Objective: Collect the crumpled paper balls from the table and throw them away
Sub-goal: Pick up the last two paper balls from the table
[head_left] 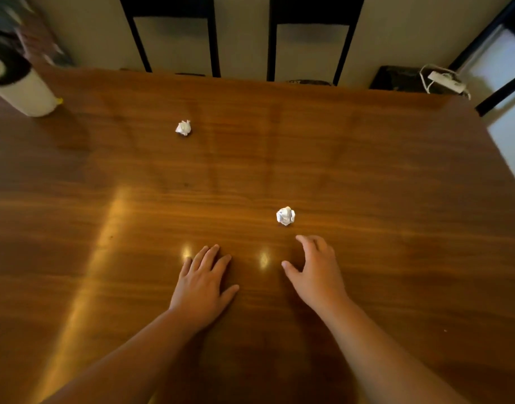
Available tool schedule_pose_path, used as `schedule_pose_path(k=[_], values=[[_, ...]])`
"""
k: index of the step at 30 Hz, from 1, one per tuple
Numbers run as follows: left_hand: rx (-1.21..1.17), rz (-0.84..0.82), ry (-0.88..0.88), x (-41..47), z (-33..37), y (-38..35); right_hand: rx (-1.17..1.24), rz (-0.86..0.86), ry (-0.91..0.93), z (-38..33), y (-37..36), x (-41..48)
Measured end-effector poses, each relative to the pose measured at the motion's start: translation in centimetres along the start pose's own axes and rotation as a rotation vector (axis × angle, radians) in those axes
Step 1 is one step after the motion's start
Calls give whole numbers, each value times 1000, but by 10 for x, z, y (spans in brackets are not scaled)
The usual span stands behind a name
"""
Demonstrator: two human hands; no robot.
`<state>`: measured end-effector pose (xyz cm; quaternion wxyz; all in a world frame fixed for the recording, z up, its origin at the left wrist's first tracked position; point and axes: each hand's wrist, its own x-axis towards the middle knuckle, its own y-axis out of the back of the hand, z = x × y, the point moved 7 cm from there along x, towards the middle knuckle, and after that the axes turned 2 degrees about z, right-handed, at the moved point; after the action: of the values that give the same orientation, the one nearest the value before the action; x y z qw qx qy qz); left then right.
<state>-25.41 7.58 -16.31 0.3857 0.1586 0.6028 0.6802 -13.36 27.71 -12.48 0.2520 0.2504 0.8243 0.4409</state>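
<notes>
Wooden table: left hand flat on it; right hand relaxed, empty, near 1 paper ball.

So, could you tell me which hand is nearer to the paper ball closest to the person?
Right. The right hand sits just short of the near paper ball; the left hand lies flat, farther to its left.

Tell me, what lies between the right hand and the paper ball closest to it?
Nothing: the head view shows only bare table between the right hand and the near paper ball, which it does not touch.
</notes>
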Motion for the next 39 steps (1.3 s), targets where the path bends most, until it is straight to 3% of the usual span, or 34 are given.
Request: schedule_pose_path(k=[5,19,29,33,39], values=[[-2,51,-1,31,-17,18,-55,218,61,-26,-11,47],[-121,199,8,136,-91,65,-40,338,120,-55,-34,147],[-208,494,281,267,-145,121,-56,401,89,-49,-38,152],[-172,465,386,306,-166,130,-70,432,96,-47,-40,153],[-130,433,231,342,-175,133,-83,424,93,-46,-42,153]])
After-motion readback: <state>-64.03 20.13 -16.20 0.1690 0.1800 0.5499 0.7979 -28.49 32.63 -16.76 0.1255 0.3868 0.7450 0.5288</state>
